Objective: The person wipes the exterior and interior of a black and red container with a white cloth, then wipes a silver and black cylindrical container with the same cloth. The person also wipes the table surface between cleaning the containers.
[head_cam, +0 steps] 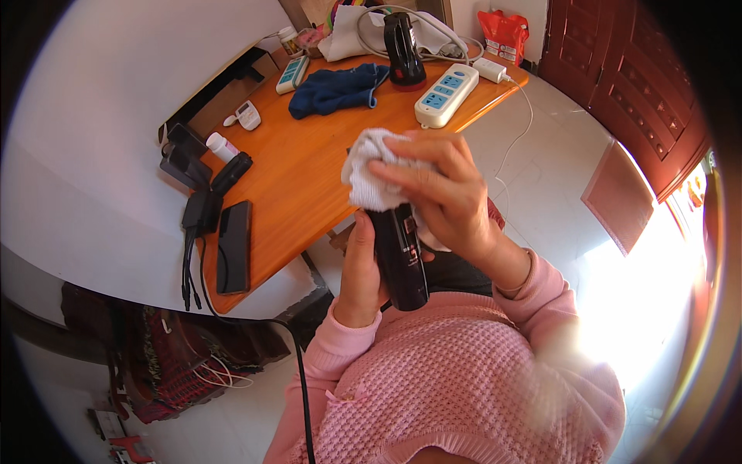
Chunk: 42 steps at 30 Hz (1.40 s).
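A black cylindrical bottle bearing small writing is held tilted in front of my chest. My left hand wraps its lower side, with the thumb along the body. My right hand presses a bunched white ribbed cloth over the upper end, so the top of the bottle is hidden. Part of the cloth hangs down behind the right hand. Both hands are just off the near edge of the orange wooden table.
On the table are a dark blue cloth, a black flashlight, a power strip, a white bottle and a smartphone. Black adapters line the wall side. A black cable runs past my left arm.
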Tool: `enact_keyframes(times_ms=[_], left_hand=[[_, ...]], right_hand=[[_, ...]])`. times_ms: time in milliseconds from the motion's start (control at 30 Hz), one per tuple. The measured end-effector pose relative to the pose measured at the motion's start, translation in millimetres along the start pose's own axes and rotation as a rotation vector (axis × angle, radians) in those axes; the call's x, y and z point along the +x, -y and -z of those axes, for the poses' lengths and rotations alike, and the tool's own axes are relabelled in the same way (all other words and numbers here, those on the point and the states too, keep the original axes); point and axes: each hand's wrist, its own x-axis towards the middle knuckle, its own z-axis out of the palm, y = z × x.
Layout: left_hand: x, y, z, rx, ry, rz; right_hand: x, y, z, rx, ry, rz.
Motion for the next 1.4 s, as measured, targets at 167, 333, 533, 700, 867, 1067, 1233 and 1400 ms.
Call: enact_keyframes(times_ms=[167, 333, 533, 700, 867, 1067, 1233, 1400], left_hand=[[-1.4, -5.3, -0.9, 0.109, -0.250, -0.075], [8.9, -19.1, 4.2, -0.050, -0.132, -0.235], [15.2, -26.1, 7.3, -0.131, -0.091, -0.137], [11.5, -27.0, 5.0, -0.237, -0.100, -0.036], [13.4, -26.4, 9.1, -0.263, 0.062, -0.015], [10.1, -17.8, 11.8, -0.242, -0.034, -0.060], [10.6, -18.2, 13.0, -0.485, -0.059, 0.021], [7.4, -4.7, 1.0, -0.007, -0.164, -0.126]], right_hand=[[5.1, 0.5, -9.8, 0.178, 0.061, -0.002], [-37.5, 26.6, -9.5, 0.252, 0.192, 0.068], [-69.2, 40.8, 0.5, 0.324, 0.218, 0.126], [-73.8, 41.7, -1.0, 0.385, 0.205, 0.169], [-73.7, 46.2, -2.9, 0.412, 0.180, 0.206], [-60.1, 42.0, 3.3, 0.240, 0.159, 0.229], [-29.6, 33.3, 0.1, 0.033, 0.145, 0.199], [5.6, 20.3, -17.7, 0.012, -0.009, 0.041]])
